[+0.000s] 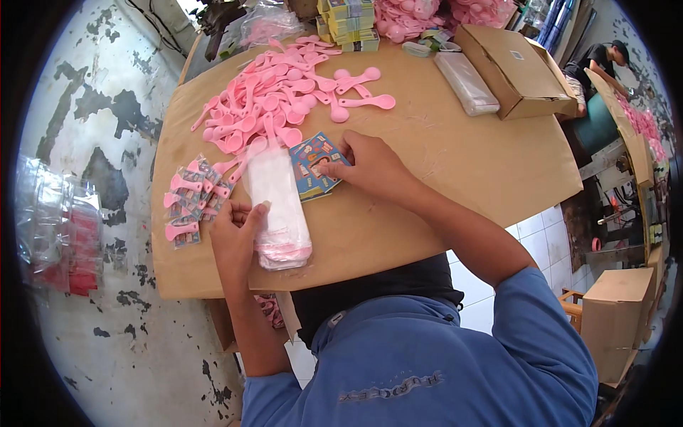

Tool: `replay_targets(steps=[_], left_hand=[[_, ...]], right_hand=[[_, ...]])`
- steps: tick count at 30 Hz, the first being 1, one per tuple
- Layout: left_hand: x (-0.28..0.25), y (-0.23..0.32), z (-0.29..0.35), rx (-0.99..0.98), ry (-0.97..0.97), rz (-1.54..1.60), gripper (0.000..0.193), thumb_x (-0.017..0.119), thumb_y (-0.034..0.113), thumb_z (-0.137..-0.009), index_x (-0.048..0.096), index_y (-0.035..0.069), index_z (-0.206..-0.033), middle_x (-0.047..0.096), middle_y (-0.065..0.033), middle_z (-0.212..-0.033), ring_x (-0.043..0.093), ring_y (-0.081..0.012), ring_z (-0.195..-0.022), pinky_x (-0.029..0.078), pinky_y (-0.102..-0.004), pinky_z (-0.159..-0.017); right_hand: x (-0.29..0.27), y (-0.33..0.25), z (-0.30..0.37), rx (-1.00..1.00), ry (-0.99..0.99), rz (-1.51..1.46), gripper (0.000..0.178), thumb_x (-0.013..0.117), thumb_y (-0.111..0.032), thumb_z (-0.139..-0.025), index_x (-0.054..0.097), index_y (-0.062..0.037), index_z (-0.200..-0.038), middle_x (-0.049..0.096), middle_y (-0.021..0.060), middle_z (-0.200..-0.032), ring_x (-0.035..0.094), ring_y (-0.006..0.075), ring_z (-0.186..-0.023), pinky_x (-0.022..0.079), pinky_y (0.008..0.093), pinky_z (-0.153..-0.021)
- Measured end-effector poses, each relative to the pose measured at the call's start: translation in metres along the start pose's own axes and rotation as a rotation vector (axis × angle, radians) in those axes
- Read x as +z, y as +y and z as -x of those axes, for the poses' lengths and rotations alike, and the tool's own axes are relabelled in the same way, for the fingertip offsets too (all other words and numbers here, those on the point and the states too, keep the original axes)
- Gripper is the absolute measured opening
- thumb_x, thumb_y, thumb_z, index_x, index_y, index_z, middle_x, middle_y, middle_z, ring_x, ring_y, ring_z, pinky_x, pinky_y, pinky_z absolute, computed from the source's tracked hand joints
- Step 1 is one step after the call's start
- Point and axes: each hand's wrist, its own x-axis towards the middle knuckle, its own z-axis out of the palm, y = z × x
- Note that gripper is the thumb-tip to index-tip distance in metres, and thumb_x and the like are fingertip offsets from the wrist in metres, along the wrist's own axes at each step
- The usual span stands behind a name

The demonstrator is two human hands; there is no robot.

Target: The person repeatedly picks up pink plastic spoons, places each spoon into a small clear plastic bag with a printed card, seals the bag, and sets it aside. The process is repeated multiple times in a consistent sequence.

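A stack of clear plastic bags [281, 213] lies on the brown-covered table in front of me. My left hand [240, 219] is at its left edge, thumb over the plastic and fingers curled, pinching a bag's edge. Just right of the bags sits a small pile of blue printed cards [313, 171]. My right hand [373, 167] grips the top card, thumb on its face and fingers at its right edge. Beyond the bags spreads a big heap of pink plastic measuring spoons [274, 92]. Left of my left hand are several small filled packets [192, 196] with pink spoons and cards.
Bundled card stacks [348, 25] and more pink spoons [409, 18] stand at the table's far edge. A pack of clear bags [466, 82] lies beside a cardboard box [516, 71]. Plastic bags hang on the left wall [60, 228]. Another person [601, 64] works at far right.
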Motion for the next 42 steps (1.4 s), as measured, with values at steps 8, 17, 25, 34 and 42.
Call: replay_targets(steps=[8, 17, 25, 34, 42], left_hand=[[-0.005, -0.014, -0.007, -0.024, -0.034, 0.253, 0.021, 0.08, 0.016, -0.09, 0.063, 0.004, -0.087, 0.058, 0.0039, -0.072, 0.049, -0.0036, -0.063, 0.038, -0.0207, -0.055], [-0.003, -0.004, 0.005, 0.166, 0.275, 0.213, 0.016, 0.07, 0.016, -0.099, 0.068, 0.0, -0.099, 0.066, -0.0025, -0.094, 0.056, -0.0061, -0.08, 0.045, -0.0222, -0.071], [0.009, 0.028, 0.016, -0.057, -0.004, 1.29, 0.02, 0.063, 0.011, -0.102, 0.057, 0.0, -0.118, 0.072, -0.0196, -0.113, 0.073, -0.0258, -0.1, 0.062, -0.0328, -0.085], [0.043, 0.064, 0.04, -0.07, 0.005, 1.228, 0.035, 0.062, 0.015, -0.103, 0.057, -0.004, -0.132, 0.069, -0.0208, -0.123, 0.071, -0.0289, -0.11, 0.06, -0.0363, -0.092], [0.053, 0.065, 0.054, -0.051, -0.091, 1.252, 0.036, 0.056, 0.011, -0.104, 0.054, -0.003, -0.138, 0.062, -0.0229, -0.136, 0.067, -0.0229, -0.116, 0.057, -0.0362, -0.096]], right_hand=[[0.005, 0.023, -0.005, -0.179, 0.132, 0.032, 0.033, 0.07, -0.032, -0.094, 0.069, 0.0011, -0.098, 0.068, 0.0184, -0.087, 0.066, 0.0338, -0.078, 0.05, 0.046, -0.073], [-0.025, -0.021, 0.044, -0.073, 0.225, -0.381, 0.021, 0.062, -0.014, -0.1, 0.068, 0.0008, -0.114, 0.062, 0.0042, -0.081, 0.054, 0.0104, -0.067, 0.047, 0.0271, -0.064], [0.013, -0.026, 0.082, -0.006, -0.062, -0.714, 0.023, 0.064, -0.014, -0.101, 0.064, 0.0004, -0.119, 0.068, 0.0007, -0.094, 0.057, 0.004, -0.078, 0.047, 0.0226, -0.067], [0.009, -0.031, 0.085, -0.026, -0.098, -0.796, 0.023, 0.064, -0.017, -0.102, 0.065, -0.0004, -0.118, 0.069, 0.0011, -0.094, 0.057, 0.0029, -0.077, 0.047, 0.0211, -0.065], [0.015, -0.044, 0.09, -0.038, 0.024, -0.78, 0.022, 0.063, -0.017, -0.103, 0.066, 0.0002, -0.116, 0.064, -0.0021, -0.082, 0.053, 0.0024, -0.068, 0.045, 0.0206, -0.06]])
